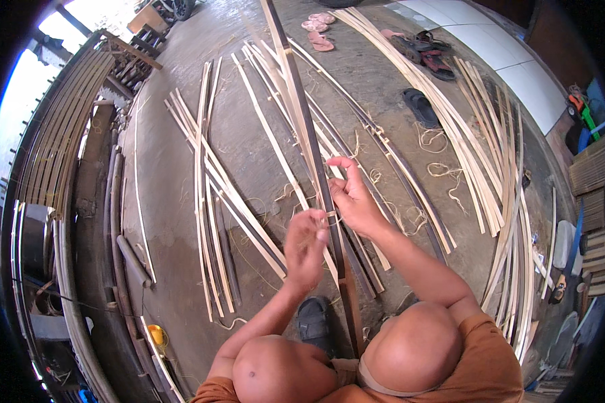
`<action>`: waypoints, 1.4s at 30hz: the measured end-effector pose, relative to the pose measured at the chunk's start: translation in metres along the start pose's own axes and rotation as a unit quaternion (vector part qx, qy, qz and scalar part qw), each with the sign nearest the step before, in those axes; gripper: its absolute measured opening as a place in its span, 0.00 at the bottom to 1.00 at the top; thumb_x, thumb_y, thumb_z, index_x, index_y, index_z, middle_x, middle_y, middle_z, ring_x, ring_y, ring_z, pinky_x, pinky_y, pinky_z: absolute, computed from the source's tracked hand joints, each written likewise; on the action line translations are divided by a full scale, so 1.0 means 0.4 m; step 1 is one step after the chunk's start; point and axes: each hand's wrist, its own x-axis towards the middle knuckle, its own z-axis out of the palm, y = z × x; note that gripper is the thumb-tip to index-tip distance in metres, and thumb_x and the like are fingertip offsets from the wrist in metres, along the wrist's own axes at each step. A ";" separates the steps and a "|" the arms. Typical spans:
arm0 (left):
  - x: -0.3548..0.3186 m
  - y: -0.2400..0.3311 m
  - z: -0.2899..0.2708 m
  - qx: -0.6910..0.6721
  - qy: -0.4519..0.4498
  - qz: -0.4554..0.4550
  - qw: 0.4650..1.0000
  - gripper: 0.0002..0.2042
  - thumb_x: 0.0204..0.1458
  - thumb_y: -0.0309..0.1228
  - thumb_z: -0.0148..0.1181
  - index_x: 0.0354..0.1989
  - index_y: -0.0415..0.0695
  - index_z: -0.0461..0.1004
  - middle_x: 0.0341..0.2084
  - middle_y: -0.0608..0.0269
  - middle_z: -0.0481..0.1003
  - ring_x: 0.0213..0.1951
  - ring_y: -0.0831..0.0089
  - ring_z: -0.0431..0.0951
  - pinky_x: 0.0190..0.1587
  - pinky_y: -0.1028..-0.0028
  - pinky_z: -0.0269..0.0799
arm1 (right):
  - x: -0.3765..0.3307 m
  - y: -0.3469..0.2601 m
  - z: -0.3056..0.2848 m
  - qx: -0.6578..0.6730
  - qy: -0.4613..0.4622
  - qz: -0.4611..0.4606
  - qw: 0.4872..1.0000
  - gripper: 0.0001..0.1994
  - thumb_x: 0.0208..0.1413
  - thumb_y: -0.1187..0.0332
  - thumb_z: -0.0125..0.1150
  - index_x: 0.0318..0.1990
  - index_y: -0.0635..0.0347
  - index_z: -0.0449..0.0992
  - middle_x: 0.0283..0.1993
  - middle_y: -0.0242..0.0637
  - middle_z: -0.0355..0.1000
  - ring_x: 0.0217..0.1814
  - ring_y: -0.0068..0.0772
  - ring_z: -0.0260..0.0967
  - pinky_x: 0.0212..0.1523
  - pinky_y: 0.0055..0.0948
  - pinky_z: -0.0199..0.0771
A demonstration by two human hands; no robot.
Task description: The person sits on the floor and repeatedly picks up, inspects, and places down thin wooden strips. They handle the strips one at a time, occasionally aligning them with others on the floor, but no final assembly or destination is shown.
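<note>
A bundle of long bamboo strips (307,124), dark on one edge, slants from between my knees up past the top of the view. At its middle, a thin pale tie (332,213) goes around the strips. My left hand (308,245), slightly blurred, is closed at the left side, finger and thumb pinching at the tie. Just above it on the right, my right hand (355,200) bends its fingers together against the bundle's edge, with the index finger raised. What those right fingers pinch is too small to make out.
Loose bamboo strips (202,195) lie in crossing groups on the concrete floor (161,248), with more strips (417,87) at right. Curled ties (444,176) are scattered about. Sandals (420,107) lie at the far right, a slatted bamboo bench (67,127) at left.
</note>
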 end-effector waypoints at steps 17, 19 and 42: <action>-0.182 -0.162 0.090 0.238 -0.158 -0.192 0.939 0.23 0.67 0.28 0.42 0.66 0.32 0.47 0.43 0.42 0.73 0.46 0.49 0.77 0.52 0.59 0.73 | -0.064 0.086 -0.116 -0.364 -0.105 0.142 0.915 0.30 0.56 0.55 0.62 0.53 0.74 0.62 0.38 0.54 0.75 0.41 0.51 0.76 0.41 0.44 0.75; -0.168 -0.167 0.103 0.233 -0.161 -0.114 0.952 0.28 0.65 0.26 0.43 0.68 0.27 0.40 0.57 0.30 0.60 0.59 0.42 0.66 0.62 0.56 0.61 | -0.070 0.070 -0.119 -0.390 -0.108 0.144 0.903 0.19 0.57 0.64 0.54 0.47 0.75 0.68 0.33 0.56 0.75 0.37 0.52 0.76 0.39 0.44 0.74; -0.199 -0.227 0.149 -0.076 -0.045 -0.377 0.922 0.12 0.71 0.38 0.42 0.49 0.42 0.65 0.28 0.69 0.64 0.29 0.76 0.70 0.34 0.71 0.71 | 0.052 -0.032 -0.216 -0.707 -0.434 0.159 0.535 0.19 0.64 0.54 0.52 0.32 0.61 0.79 0.35 0.47 0.79 0.41 0.52 0.78 0.44 0.48 0.75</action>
